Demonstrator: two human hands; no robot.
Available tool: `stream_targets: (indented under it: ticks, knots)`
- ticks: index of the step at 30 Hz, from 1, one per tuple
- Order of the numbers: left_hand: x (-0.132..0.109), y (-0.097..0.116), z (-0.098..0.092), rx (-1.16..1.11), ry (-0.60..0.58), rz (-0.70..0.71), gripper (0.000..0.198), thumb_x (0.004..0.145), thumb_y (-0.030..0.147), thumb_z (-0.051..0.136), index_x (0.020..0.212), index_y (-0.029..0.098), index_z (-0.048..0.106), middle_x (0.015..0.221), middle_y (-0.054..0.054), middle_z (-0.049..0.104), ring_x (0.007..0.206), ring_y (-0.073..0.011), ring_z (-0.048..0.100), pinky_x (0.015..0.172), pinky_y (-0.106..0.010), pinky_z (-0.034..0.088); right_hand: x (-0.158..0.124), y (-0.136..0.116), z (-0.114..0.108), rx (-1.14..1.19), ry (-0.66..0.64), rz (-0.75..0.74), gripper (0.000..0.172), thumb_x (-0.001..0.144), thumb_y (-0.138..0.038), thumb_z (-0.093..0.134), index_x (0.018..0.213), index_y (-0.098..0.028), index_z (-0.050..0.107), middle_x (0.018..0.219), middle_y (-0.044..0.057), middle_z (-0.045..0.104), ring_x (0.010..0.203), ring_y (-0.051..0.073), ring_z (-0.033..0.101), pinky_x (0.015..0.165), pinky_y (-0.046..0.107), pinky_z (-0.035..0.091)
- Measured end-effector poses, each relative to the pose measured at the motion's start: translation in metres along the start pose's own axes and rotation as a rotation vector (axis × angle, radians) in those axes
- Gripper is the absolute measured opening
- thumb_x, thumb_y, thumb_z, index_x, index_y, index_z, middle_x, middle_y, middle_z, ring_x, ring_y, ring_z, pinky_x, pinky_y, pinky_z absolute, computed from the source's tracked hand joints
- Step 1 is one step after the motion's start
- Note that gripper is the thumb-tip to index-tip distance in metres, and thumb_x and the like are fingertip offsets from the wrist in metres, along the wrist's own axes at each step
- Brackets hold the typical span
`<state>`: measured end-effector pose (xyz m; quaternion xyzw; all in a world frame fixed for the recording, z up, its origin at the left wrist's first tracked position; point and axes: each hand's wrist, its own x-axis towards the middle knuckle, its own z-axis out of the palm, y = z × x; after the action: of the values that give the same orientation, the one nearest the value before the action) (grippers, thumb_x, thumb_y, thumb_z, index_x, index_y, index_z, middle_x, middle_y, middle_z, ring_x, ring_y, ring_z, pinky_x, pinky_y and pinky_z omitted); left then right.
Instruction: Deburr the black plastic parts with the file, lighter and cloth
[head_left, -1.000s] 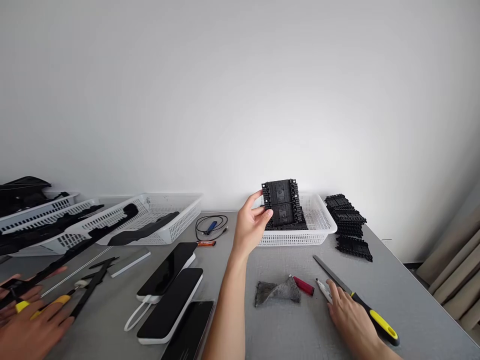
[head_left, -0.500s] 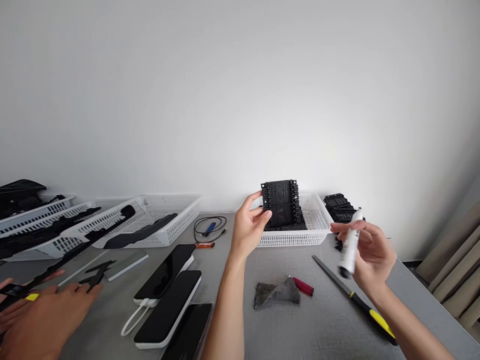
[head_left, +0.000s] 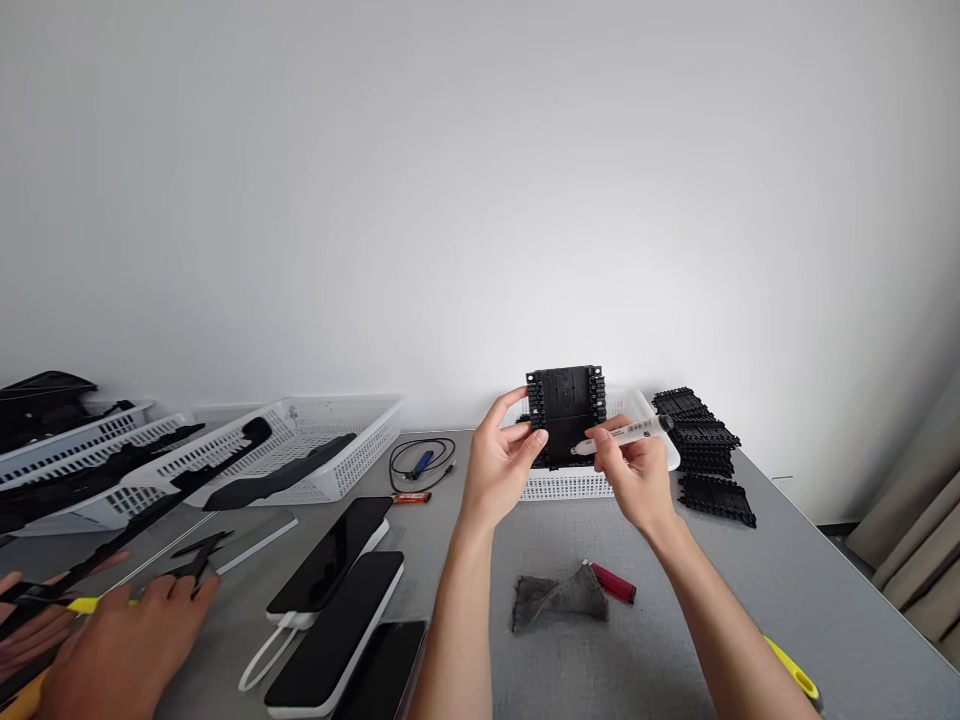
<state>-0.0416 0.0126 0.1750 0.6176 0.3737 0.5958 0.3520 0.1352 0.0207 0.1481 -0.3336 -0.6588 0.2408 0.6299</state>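
My left hand [head_left: 499, 460] grips a black plastic panel [head_left: 566, 400] by its left edge and holds it upright, its side edges lined with small toothed clips. In my right hand [head_left: 637, 470] is a white marker [head_left: 626, 434], held like a pen. The marker's tip is at the lower right part of the panel; whether it touches the surface I cannot tell. Behind the panel stands a white plastic basket [head_left: 562, 488], partly hidden by it and my hands.
Black panels [head_left: 705, 445] are stacked at right. A grey cloth [head_left: 559, 598], red lighter [head_left: 613, 583] and yellow-black handle [head_left: 795, 670] lie nearer. Power banks [head_left: 337, 630], a cable [head_left: 391, 460] and baskets [head_left: 360, 445] are left. A co-worker's hand [head_left: 127, 640] is at lower left.
My right hand has moved left with the marker, bringing its tip to the panel. The panel stays in my left hand. More of the stacked panels at the right now show.
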Motion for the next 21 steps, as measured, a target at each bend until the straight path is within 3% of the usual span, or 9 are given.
stream_targets:
  ticks: [9, 16, 21]
  knots:
    - [0.0005, -0.0030, 0.0002, -0.038, -0.004, -0.010, 0.071, 0.080, 0.041, 0.078, 0.141, 0.019, 0.049, 0.071, -0.001, 0.070, 0.069, -0.0190, 0.068, 0.074, -0.031, 0.054, -0.0007, -0.0041, -0.0023, -0.164, -0.080, -0.046, 0.042, 0.095, -0.038, 0.051, 0.060, -0.017, 0.060, 0.076, 0.005, 0.066, 0.053, 0.011, 0.049, 0.046, 0.025, 0.031]
    - [0.0006, -0.0017, 0.0022, -0.085, -0.011, -0.013, 0.067, 0.075, 0.040, 0.081, 0.132, 0.019, 0.052, 0.071, -0.001, 0.070, 0.066, -0.0181, 0.067, 0.068, -0.029, 0.054, -0.0009, -0.0072, -0.0034, -0.209, -0.091, -0.066, 0.042, 0.096, -0.038, 0.049, 0.060, -0.017, 0.057, 0.075, 0.005, 0.066, 0.050, 0.009, 0.047, 0.046, 0.025, 0.031]
    - [-0.0004, -0.0010, 0.0032, -0.075, -0.006, -0.012, 0.051, 0.077, 0.039, 0.081, 0.116, 0.022, 0.052, 0.058, 0.005, 0.058, 0.060, -0.0148, 0.061, 0.059, -0.023, 0.047, -0.0004, -0.0077, -0.0035, -0.214, -0.088, -0.024, 0.039, 0.096, -0.039, 0.049, 0.063, -0.018, 0.057, 0.057, -0.001, 0.054, 0.046, 0.009, 0.040, 0.046, 0.025, 0.028]
